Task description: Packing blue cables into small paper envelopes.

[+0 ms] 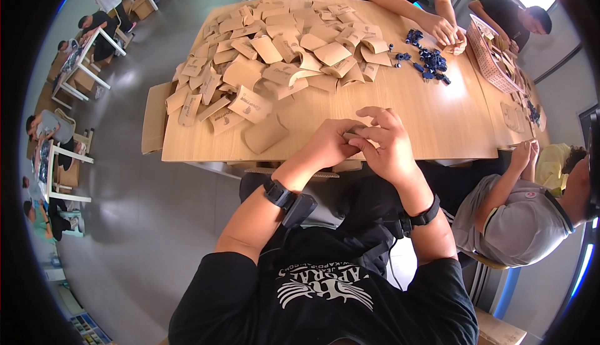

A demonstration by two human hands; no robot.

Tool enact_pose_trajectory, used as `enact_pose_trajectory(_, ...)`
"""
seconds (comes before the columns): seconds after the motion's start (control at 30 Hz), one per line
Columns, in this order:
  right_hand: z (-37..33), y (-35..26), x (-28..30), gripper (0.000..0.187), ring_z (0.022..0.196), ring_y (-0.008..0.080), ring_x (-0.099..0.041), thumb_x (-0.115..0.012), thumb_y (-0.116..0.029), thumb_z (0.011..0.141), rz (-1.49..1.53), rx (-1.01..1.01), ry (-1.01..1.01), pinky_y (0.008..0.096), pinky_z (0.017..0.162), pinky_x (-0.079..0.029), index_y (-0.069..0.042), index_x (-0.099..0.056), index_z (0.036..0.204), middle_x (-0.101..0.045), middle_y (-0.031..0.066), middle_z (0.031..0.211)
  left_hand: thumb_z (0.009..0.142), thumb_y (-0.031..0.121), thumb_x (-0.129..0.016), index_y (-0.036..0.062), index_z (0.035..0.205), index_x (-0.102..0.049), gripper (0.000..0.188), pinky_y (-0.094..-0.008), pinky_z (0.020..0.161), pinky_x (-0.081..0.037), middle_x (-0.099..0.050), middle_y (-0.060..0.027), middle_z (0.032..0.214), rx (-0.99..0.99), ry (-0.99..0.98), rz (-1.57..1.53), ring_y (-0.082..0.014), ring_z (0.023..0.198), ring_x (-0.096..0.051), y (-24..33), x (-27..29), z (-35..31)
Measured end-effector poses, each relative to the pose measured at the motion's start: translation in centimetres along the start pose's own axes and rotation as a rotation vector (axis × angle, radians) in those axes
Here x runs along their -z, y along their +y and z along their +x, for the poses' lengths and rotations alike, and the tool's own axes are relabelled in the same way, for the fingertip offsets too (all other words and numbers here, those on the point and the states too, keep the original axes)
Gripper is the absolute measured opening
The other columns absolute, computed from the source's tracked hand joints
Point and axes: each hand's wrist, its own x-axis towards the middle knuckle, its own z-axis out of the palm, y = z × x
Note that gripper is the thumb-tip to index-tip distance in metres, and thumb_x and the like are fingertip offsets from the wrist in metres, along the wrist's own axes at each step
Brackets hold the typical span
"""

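Just over the near edge of the table, my left hand (336, 140) and my right hand (389, 142) meet with fingertips together. Between them is a small dark piece (352, 135), mostly covered by the fingers, so its kind cannot be made out. My left fingers are closed on it. The right thumb and fingers are bent in at the same spot. Nearest to my left hand lies a brown cardboard pillow box (265, 134). Beyond it spreads a big heap of similar pillow boxes (281, 48). Small dark blue pieces (431, 62) lie loose farther right.
The wooden table (450, 132) stretches ahead. A pink basket (494, 57) holding brown boxes stands at its right. Co-workers' hands (447, 32) work by the blue pieces; another person (512, 214) sits close on my right. A cardboard carton (154, 120) stands against the table's left side.
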Motion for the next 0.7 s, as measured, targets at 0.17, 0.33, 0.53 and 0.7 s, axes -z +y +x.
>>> enact_pose_trajectory(0.17,0.1,-0.2,0.0,0.018,0.082,0.0248,-0.056,-0.08,-0.001,0.065,0.164,-0.178,-0.044,0.0358,0.073,-0.05,-0.001,-0.071,0.08,-0.065,0.0104,0.109,0.08,0.0,-0.07,-0.0007,0.104,-0.067,0.024,-0.0288,0.071,-0.053,-0.071,-0.0087,0.086,0.106,-0.071,-0.018,-0.0116,0.077,-0.064,0.5,0.5,0.0)
enact_pose_trajectory(0.33,0.0,-0.4,0.3,0.017,0.087,0.0272,-0.059,-0.08,-0.004,0.066,0.072,-0.124,-0.045,0.0368,0.075,-0.051,0.0,-0.071,0.08,-0.065,0.0104,0.11,0.079,0.003,-0.072,-0.0014,0.106,-0.066,0.028,-0.0292,0.073,-0.054,-0.071,-0.0099,0.087,0.088,-0.116,-0.03,-0.0127,0.079,-0.065,0.5,0.5,-0.1)
enact_pose_trajectory(0.53,-0.6,0.0,-0.4,0.015,0.092,0.0304,-0.06,-0.078,-0.005,0.068,0.052,-0.057,0.0,0.0379,0.078,-0.051,0.0,-0.07,0.079,-0.065,0.0109,0.109,0.079,0.003,-0.072,-0.0031,0.105,-0.066,0.027,-0.03,0.077,-0.055,-0.072,-0.0112,0.091,0.055,-0.097,0.055,-0.0141,0.084,-0.067,-0.2,0.2,0.0)
enact_pose_trajectory(0.7,-0.8,-0.5,-0.4,0.018,0.088,0.0294,-0.06,-0.077,-0.004,0.069,-0.046,-0.061,0.134,0.0385,0.076,-0.051,-0.002,-0.069,0.085,-0.066,0.0092,0.108,0.083,0.0,-0.064,-0.0026,0.098,-0.065,0.016,-0.027,0.065,-0.052,-0.069,-0.0056,0.082,0.144,-0.052,-0.058,-0.0082,0.075,-0.062,0.8,0.1,-0.1)
